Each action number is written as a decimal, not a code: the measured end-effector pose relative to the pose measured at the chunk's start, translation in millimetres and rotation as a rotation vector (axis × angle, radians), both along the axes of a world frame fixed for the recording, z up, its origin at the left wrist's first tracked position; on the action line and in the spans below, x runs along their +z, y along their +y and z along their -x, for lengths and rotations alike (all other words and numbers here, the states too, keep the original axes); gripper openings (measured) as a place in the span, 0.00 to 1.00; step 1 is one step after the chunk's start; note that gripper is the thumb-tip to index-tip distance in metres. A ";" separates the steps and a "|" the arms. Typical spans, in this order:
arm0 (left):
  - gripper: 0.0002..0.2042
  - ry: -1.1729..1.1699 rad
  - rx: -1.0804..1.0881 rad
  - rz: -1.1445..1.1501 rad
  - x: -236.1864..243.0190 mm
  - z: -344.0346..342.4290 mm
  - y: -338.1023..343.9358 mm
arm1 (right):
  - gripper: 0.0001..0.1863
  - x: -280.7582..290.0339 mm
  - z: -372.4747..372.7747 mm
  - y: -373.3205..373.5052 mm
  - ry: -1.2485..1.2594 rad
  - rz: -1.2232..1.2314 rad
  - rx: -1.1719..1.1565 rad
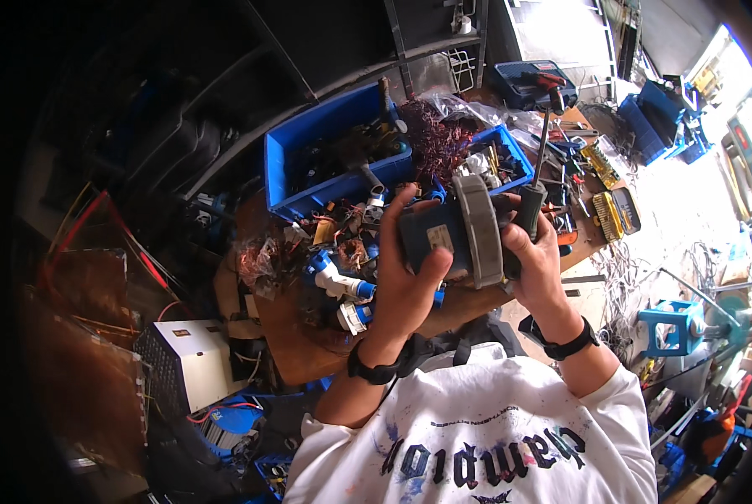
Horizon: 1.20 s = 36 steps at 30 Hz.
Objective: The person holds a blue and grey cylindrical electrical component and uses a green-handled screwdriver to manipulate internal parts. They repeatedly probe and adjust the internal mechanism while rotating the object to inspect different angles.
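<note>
My left hand [401,281] is wrapped round the dark blue body of a large industrial plug [479,231], its thumb on the blue side near a pale label. A thick grey ring forms the plug's right end. In my right hand [538,267] is a screwdriver [530,212] with a dark green handle, its shaft pointing up and away. Fingers of that hand also reach to the grey ring's right side, whose far face is hidden. Below and left of the plug, a smaller white-and-blue plug [338,279] lies on the wooden table [296,344].
A large blue bin [279,181] of dark parts and a hammer stands at the back left. Beside it are a heap of reddish wire [433,139] and a smaller blue tray [523,164]. Hand tools and a yellow bit set [615,214] lie right; a blue stool [672,323] stands beyond.
</note>
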<state>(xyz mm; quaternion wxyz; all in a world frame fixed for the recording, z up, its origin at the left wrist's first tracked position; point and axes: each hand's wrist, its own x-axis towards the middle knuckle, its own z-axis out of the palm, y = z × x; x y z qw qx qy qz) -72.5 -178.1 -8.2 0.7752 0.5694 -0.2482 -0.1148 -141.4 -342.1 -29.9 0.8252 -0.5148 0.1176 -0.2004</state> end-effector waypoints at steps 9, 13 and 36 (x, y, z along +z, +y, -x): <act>0.15 -0.047 0.188 -0.161 -2.4 1.2 -2.3 | 0.30 19.4 4.3 9.4 -0.002 0.238 -0.041; 0.16 -0.057 0.201 -0.186 -6.1 -1.9 -0.2 | 0.31 25.7 4.5 6.1 0.110 0.279 0.002; 0.24 0.714 0.208 0.430 -97.6 -29.2 68.8 | 0.09 -245.8 -26.4 -57.4 0.900 -0.295 -0.055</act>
